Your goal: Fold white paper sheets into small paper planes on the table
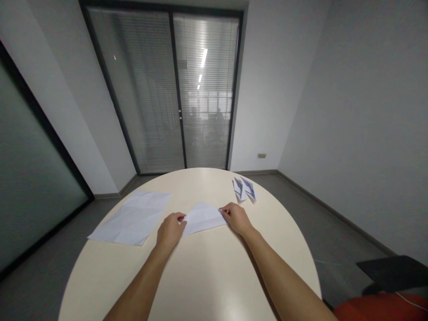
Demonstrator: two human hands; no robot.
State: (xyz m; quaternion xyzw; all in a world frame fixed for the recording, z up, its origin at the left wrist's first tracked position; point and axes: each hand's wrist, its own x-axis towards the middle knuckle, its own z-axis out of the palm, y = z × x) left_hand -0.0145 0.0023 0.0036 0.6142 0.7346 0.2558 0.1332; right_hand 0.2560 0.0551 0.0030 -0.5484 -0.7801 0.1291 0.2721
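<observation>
A white sheet of paper [203, 217], folded along its near edge, lies on the round table between my two hands. My left hand [171, 229] pinches its left corner between thumb and fingers. At the right corner, my right hand [236, 217] is closed on the same paper, fingers curled at its edge. Larger white sheets [132, 218] lie flat to the left, apart from my left hand. Beyond my right hand sits a folded paper piece [244, 189] with pointed flaps, near the table's far right edge.
The round cream table [207, 276] has a curved edge on both sides. To the lower right are a dark flat panel [394, 272] and a red seat [384, 308]. Glass doors with blinds [203, 133] stand past the table's far edge.
</observation>
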